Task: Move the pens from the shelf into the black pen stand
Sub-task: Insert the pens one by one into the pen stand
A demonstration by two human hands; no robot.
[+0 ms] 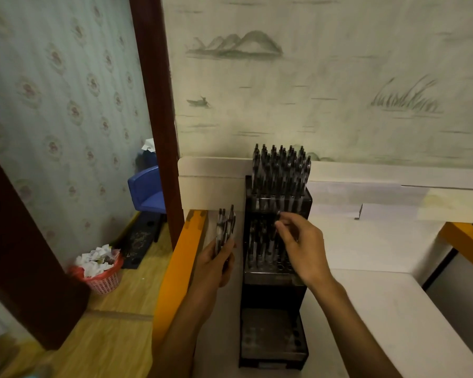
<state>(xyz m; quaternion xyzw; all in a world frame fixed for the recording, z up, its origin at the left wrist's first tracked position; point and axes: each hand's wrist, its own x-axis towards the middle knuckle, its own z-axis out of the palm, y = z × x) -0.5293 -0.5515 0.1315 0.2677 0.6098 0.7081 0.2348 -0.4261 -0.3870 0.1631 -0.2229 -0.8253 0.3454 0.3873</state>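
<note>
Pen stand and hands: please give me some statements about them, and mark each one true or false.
1. The left hand holds a bundle of pens. True.
2. The top tier of the black pen stand is empty. False: it is packed with upright pens.
3. The right hand reaches to the stand's middle tier. True.
4. The lowest tier is full of pens. False: its holes show no pens.
5. A pink basket of crumpled paper stands on the floor. True.

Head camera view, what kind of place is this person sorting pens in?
Probably a room in a home, though I can't be sure. The patterned wallpaper and a landscape mural cover the walls, a pink waste basket full of paper sits on the wood floor, and the black pen stand rests on a white ledge.
</note>
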